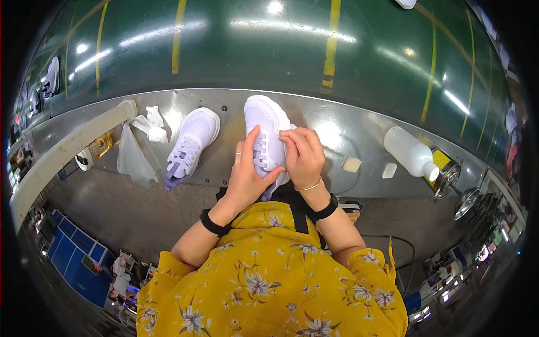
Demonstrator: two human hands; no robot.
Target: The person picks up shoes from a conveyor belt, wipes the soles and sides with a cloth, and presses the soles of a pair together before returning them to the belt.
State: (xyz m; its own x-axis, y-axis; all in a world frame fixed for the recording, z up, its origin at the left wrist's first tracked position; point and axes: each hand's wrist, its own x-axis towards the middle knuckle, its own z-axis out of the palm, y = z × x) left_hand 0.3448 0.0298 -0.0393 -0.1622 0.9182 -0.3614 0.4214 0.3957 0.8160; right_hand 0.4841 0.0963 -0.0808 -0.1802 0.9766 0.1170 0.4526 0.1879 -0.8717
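A pale lavender sneaker [264,115] with a white sole lies on the metal ledge in front of me, toe pointing away. My left hand [249,171] grips it, index finger along the laces and thumb across the heel side. On the sneaker's right side, the curled fingers of my right hand [304,156] are pinched together against the upper. A small whitish bit shows by those fingertips; what they hold is too hidden to tell. The matching sneaker [193,137] rests to the left, untouched, its darker purple heel toward me.
Behind the ledge [236,96] runs a green conveyor belt [252,56] with yellow lines. Right of my hands are a sponge block [352,164], a white piece [389,171], a white bottle [409,150] and a metal dispenser [449,177]. A plastic bag [133,154] and crumpled white paper [151,124] are left.
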